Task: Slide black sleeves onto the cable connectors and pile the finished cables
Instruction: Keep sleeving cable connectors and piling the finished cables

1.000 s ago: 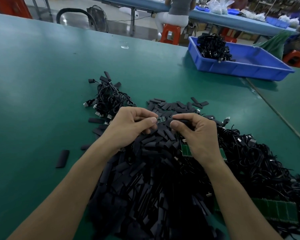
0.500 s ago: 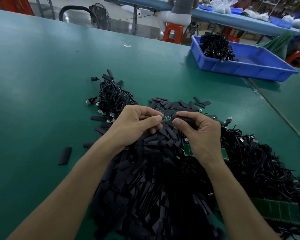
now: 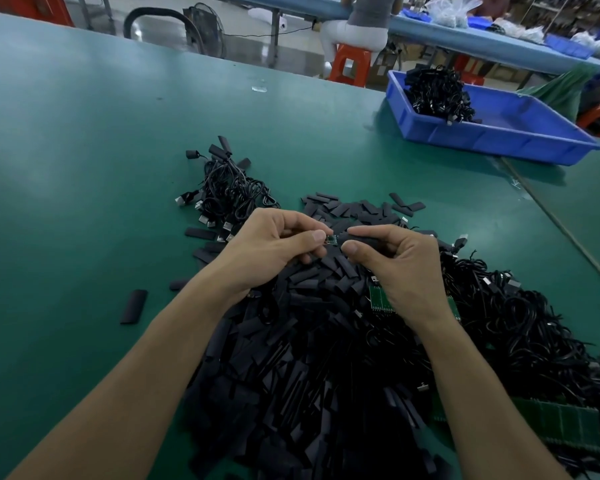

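Note:
My left hand (image 3: 274,245) pinches a small green circuit-board connector (image 3: 332,240) between thumb and forefinger. My right hand (image 3: 395,258) pinches a black sleeve (image 3: 368,241) whose open end meets the connector's tip. Both hands hover over a big heap of loose black sleeves (image 3: 291,368) on the green table (image 3: 84,168). A small pile of black cables with metal plugs (image 3: 229,195) lies just beyond my left hand. A larger tangle of black cables (image 3: 520,327) spreads to the right of my right hand.
A blue tray (image 3: 499,136) holding a bundle of cables sits at the far right. Green circuit-board strips (image 3: 561,424) lie at the lower right. One stray sleeve (image 3: 134,306) lies alone on the left. A person sits on an orange stool (image 3: 350,64) behind the table.
The sleeve in my right hand has closed in on the connector, so less of the green board shows. Both hands stayed in nearly the same place.

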